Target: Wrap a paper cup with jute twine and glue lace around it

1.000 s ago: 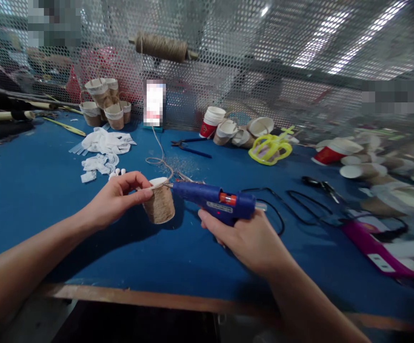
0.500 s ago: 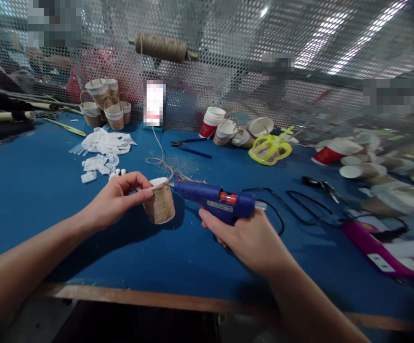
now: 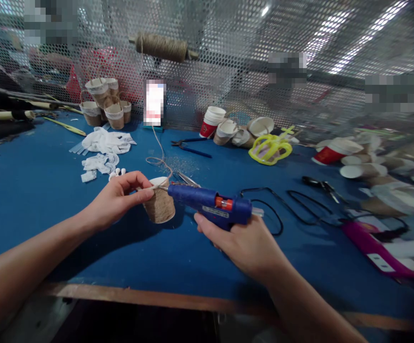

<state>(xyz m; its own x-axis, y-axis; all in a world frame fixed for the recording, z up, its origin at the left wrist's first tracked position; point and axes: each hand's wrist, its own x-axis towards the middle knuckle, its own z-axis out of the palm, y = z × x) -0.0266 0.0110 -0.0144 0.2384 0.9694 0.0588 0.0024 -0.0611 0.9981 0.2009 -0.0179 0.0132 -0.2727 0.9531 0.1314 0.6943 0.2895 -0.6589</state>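
Observation:
My left hand [image 3: 126, 193] pinches the rim of a small paper cup [image 3: 160, 207] wrapped in brown twine. The cup tilts slightly above the blue table. A loose strand of twine [image 3: 164, 167] runs from the cup's rim back across the table. My right hand [image 3: 242, 240] is wrapped around the grip of a blue hot glue gun [image 3: 210, 202]. Its metal nozzle meets the twine near the cup's rim, close to my left fingertips. Scissors [image 3: 187, 179] lie behind the gun, partly hidden by it.
Twine-covered baskets [image 3: 114, 116] stand at the back left, near white lace [image 3: 105, 142]. A twine spool [image 3: 162, 47] hangs on the mesh panel, with a phone [image 3: 154, 102] below. Pliers [image 3: 192, 148], a yellow crown-shaped item [image 3: 269, 150] and a black cord [image 3: 303, 214] lie to the right.
The glue gun has shifted left, its nozzle moving along the cup's rim toward my left fingers. More of the scissors shows behind it. My left hand and the cup have barely moved.

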